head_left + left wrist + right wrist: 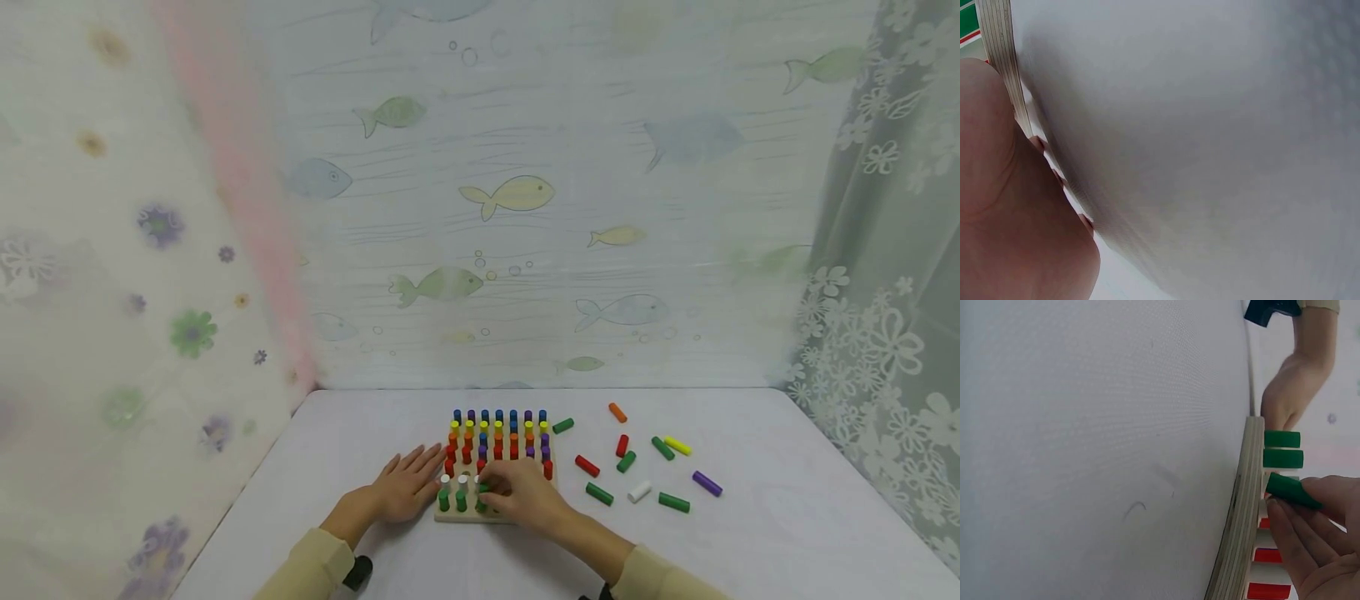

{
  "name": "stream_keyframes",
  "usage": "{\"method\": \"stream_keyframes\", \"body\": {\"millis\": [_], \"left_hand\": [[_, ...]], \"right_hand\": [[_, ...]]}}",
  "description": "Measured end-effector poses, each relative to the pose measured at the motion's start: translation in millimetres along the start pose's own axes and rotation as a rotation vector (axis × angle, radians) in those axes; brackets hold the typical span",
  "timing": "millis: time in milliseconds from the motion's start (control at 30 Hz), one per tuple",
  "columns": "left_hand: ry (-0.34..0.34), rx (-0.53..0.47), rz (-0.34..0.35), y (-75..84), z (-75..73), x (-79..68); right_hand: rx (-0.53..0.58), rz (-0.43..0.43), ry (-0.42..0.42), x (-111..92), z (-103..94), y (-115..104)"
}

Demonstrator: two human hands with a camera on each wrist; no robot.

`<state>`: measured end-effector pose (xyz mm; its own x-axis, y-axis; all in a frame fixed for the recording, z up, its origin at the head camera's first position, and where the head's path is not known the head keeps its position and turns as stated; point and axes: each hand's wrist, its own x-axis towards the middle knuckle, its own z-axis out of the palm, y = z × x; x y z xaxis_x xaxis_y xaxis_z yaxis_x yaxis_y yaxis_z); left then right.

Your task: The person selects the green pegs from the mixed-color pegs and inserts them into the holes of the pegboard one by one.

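here, right hand (525,493) pinches a green peg (1289,489).

Looks like a homey little curtained-off nook, tho I can't swear it's an actual home, since there's a fish-print curtain (525,250) behind, a flowery curtain (112,333) on the left, a gray lacy curtain (885,350) on the right and a white surface (337,433) tucked between them.
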<state>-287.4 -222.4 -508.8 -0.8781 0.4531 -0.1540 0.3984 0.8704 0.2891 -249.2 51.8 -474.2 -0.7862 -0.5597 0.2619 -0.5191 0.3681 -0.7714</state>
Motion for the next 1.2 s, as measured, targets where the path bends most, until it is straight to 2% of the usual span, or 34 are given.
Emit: {"method": "stream_keyframes", "body": {"millis": [400,700,1200], "left_hand": [[0.008,0.012,0.010,-3.8,3.8,2.4],[0.009,0.009,0.005,-3.4,3.1,2.9],[0.000,0.006,0.003,-2.2,1.7,2.0]], "right_hand": [[-0.047,0.077,-0.024,1.2,5.7,-0.7],[-0.103,0.027,-0.034,1.3,7.0,-1.4],[-0.115,0.049,-0.141,1.5,2.6,-1.5]]}}
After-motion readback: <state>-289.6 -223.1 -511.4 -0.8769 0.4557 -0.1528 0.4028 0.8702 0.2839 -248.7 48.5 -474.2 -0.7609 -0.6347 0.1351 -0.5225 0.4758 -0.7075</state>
